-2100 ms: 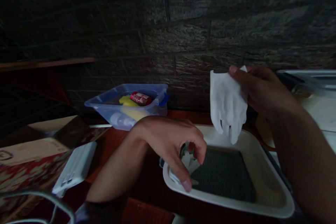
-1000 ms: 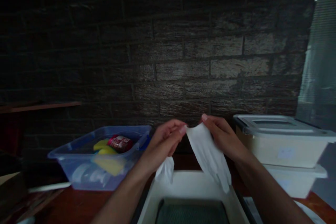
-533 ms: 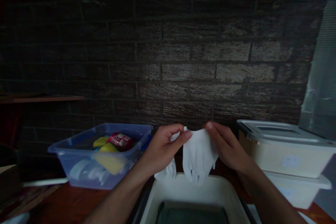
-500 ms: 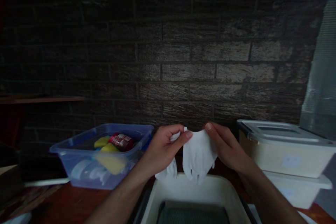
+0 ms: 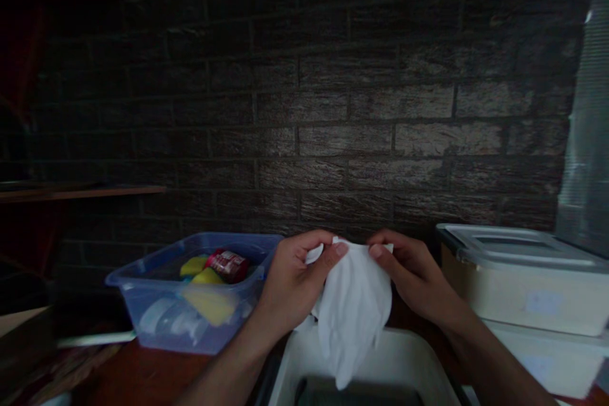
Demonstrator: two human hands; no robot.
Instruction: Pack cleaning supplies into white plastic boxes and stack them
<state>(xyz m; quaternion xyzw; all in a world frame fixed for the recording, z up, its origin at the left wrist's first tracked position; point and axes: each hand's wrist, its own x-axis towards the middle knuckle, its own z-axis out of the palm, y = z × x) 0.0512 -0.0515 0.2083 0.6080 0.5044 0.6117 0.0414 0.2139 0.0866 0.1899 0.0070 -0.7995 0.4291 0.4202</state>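
A white fabric glove (image 5: pixel 354 304) hangs by its cuff between my two hands, its lower end dangling over a white bin. My left hand (image 5: pixel 304 273) pinches the left side of the cuff between thumb and fingers. On the right side of the cuff, my right hand (image 5: pixel 404 266) holds the edge in a similar pinch. A bit more white fabric shows at my left fingers, largely hidden behind the hand and the hanging glove. Below, the white bin (image 5: pixel 419 352) stands open with something dark green inside.
To the left stands a blue-tinted clear tub (image 5: pixel 147 285) holding yellow items and a red package (image 5: pixel 228 264). Two lidded white boxes (image 5: pixel 518 285) are stacked at the right. Behind rises a dark brick wall (image 5: pixel 333 139), with a wooden shelf (image 5: pixel 85 193) on the left.
The glove's spread fingers have bunched together and now hang lower, into the bin's opening. My hands have come slightly closer together. The view has tilted up a little.
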